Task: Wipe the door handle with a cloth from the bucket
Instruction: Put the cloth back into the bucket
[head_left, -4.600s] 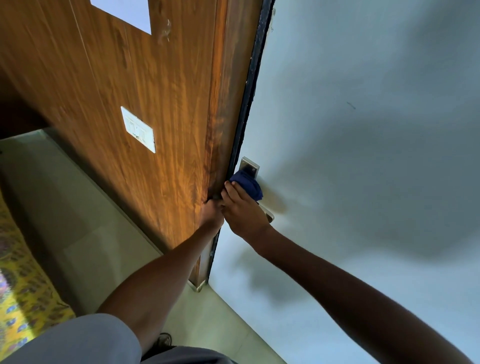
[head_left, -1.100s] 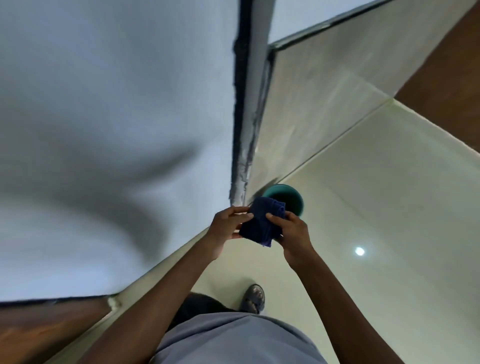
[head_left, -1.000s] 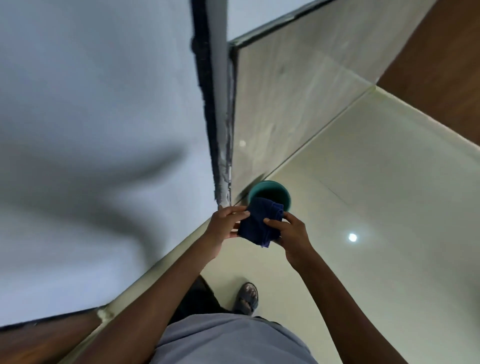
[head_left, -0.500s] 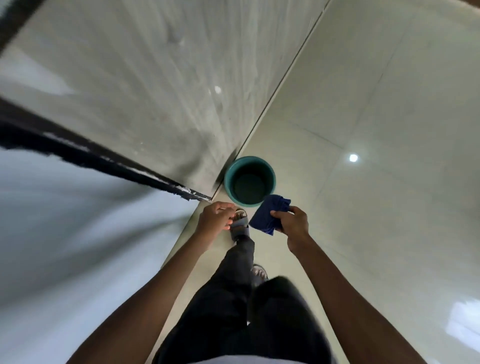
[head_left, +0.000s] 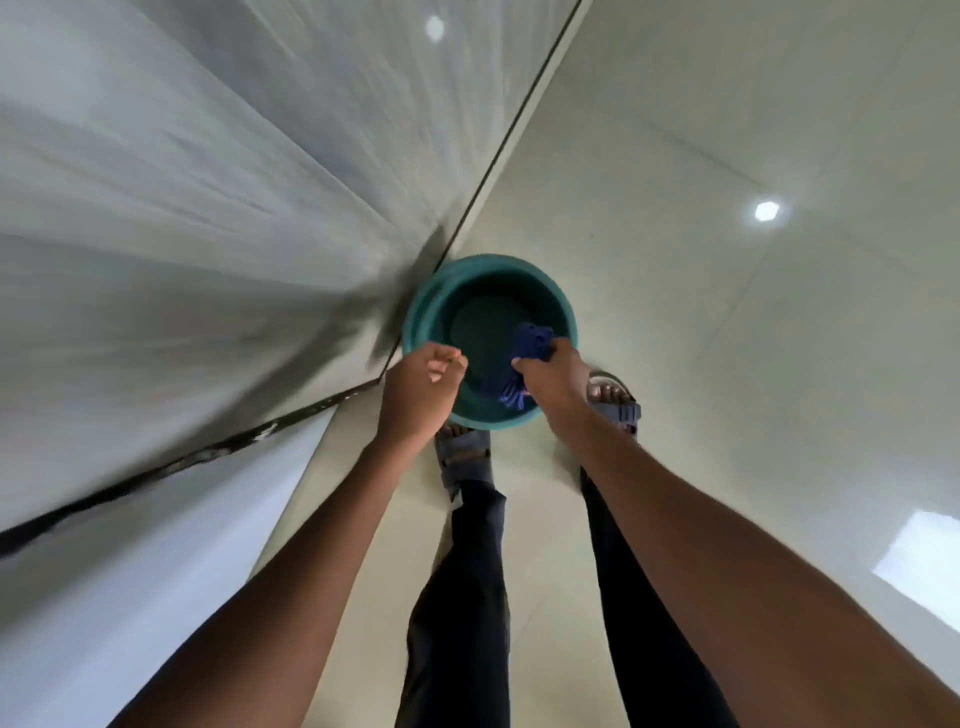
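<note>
A teal bucket (head_left: 493, 270) stands on the pale tiled floor against the wall, right in front of my feet. My right hand (head_left: 553, 376) is closed around a dark blue cloth (head_left: 525, 345) and holds it over the bucket's right inner side, part of the cloth hanging down inside. My left hand (head_left: 418, 392) hovers at the bucket's near left rim with fingers curled and nothing in it. The door handle is out of view.
A grey marbled wall (head_left: 208, 208) runs along the left, meeting the floor at a dark joint. A white door (head_left: 130, 571) with a black edge sits at lower left. My sandalled feet (head_left: 465, 457) stand just behind the bucket.
I turned from the door handle to the bucket and bent toward it. My left hand let go of the cloth; my right hand carried it down into the bucket's mouth.
</note>
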